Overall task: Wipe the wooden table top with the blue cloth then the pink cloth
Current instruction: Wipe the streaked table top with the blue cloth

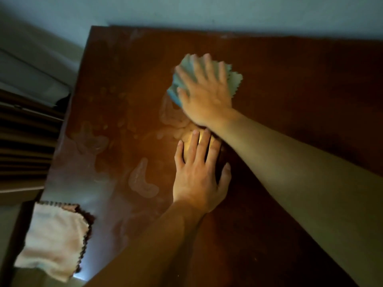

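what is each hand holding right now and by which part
Nothing is gripped. The right hand presses flat, fingers spread, on top of the blue cloth. The left hand rests flat on the bare table.

A pale bluish wall [186,11] runs behind the far edge of the table, dim and plain. Off the left edge stands dark slatted furniture [24,146], its horizontal bars stacked one under another, with a pale flat surface [31,65] above it; what that pale surface belongs to cannot be told
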The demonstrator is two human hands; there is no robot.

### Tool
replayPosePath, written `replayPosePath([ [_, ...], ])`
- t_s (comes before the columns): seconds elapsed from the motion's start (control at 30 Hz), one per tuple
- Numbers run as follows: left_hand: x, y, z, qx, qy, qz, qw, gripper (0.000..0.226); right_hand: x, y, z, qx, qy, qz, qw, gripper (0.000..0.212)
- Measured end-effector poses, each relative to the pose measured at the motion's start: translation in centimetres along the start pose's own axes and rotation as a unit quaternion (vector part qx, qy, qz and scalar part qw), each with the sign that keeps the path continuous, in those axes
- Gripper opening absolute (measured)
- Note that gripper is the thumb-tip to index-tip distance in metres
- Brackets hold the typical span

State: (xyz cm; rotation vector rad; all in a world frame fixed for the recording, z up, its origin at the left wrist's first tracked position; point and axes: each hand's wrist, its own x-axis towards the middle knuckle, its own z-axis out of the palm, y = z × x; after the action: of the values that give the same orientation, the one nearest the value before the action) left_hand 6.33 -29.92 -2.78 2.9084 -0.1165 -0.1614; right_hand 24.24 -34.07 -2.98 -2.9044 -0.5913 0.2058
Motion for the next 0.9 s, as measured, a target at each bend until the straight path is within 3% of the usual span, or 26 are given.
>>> replayPosePath([
  [0.1,0.0,-0.1,-0.2,0.008,-0.021,0.001,1.0,0.063,-0.7,-3.6,0.7,-0.002,-0.023,-0.117,0.993,0.058],
  [0.2,0.0,0.0,-0.2,-0.006,-0.005,-0.003,1.0,0.062,0.4,-1.7,0.2,-0.012,-0.025,-0.156,0.987,0.058],
  [0.4,0.0,0.1,0.1,0.004,-0.003,-0.002,1.0,0.061,4.6,4.3,-1.4,-0.014,0.011,0.012,1.0,0.059],
  [0.6,0.2,0.1,-0.2,0.011,-0.01,-0.002,1.0,0.061,2.4,2.1,-1.0,-0.033,-0.008,-0.069,0.997,0.06],
  [0.7,0.2,0.0,-0.3,0.011,-0.013,-0.004,1.0,0.062,0.9,3.0,-0.9,-0.019,-0.006,-0.064,0.998,0.062],
  [0.9,0.1,-0.4,-0.2,0.014,-0.014,0.001,1.0,0.061,0.7,11.5,-2.5,0.016,0.075,0.157,0.985,0.063],
])
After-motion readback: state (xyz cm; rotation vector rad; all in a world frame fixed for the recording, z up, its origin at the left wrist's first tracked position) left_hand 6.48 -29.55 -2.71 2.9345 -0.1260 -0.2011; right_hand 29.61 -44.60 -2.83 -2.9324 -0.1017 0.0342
